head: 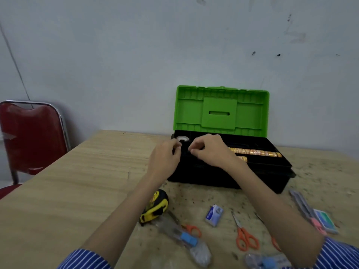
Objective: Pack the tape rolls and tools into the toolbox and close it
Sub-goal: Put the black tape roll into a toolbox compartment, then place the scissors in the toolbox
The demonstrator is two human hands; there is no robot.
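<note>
- Pale grey-white wall (136, 55) fills the far half of the head view, scuffed and marked with a few dark spots at the upper right.
- A red chair (29, 136) with a chrome frame stands at the far left, beside the table's edge.
- The light wood-grain table (68, 181) is speckled with dark crumbs and debris on its right half.
- The toolbox (229, 171), black with its green lid (221, 109) standing upright, sits at the table's far side against the wall; a white tape roll (182, 138) lies in its far left corner and a row of gold tape rolls (256, 152) along the right of its tray.
- The left hand (165, 156) and right hand (211, 150) hover over the box's left end, fingers curled; whether they grasp anything I cannot tell.
- Near the person lie a yellow tape measure (155, 206), a small blue-white packet (214, 214), orange scissors (245, 235) and a cutter with a pink end (308, 212).
</note>
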